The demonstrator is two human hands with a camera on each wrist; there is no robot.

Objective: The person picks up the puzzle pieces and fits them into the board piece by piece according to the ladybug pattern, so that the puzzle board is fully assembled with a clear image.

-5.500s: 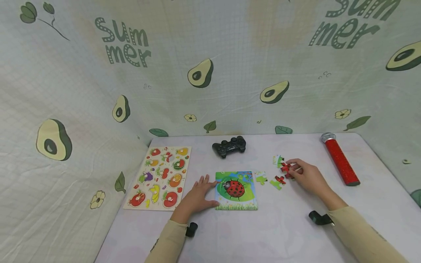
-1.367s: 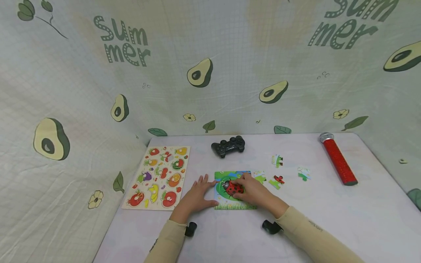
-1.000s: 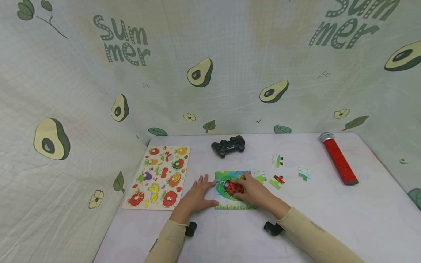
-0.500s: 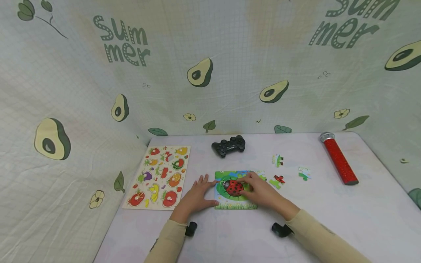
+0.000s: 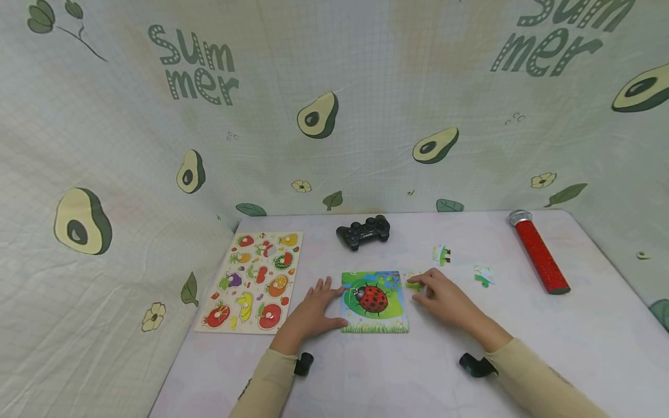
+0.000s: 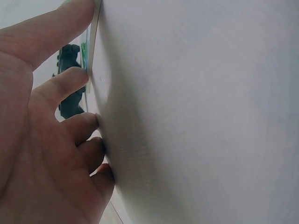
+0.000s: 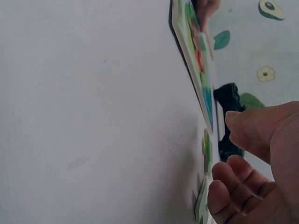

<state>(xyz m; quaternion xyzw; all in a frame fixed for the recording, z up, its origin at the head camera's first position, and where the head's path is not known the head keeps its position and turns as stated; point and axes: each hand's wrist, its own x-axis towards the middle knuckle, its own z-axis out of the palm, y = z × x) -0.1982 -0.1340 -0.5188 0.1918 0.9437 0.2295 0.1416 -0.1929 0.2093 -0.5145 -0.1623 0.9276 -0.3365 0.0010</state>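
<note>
A square ladybug puzzle (image 5: 373, 299) lies on the table, its red ladybug on a green and blue ground. My left hand (image 5: 312, 316) lies flat at its left side, fingers spread, with thumb and index finger touching the edge. Just right of the puzzle, my right hand (image 5: 444, 299) is over a loose green-and-white puzzle piece (image 5: 413, 280). In the right wrist view the thumb and fingers of the right hand (image 7: 252, 163) are apart with nothing between them. Another loose piece, red and green, is hidden behind this hand in the head view.
Two more loose pieces lie farther off, one behind (image 5: 441, 255) and one to the right (image 5: 484, 276). A fruit picture board (image 5: 251, 284) is on the left, a black game controller (image 5: 363, 233) at the back, and a red glitter microphone (image 5: 539, 252) at the right.
My right hand first brought a red piece from the loose pieces onto the ladybug, then let go and moved right, off the puzzle. The left hand has stayed at the edge.
</note>
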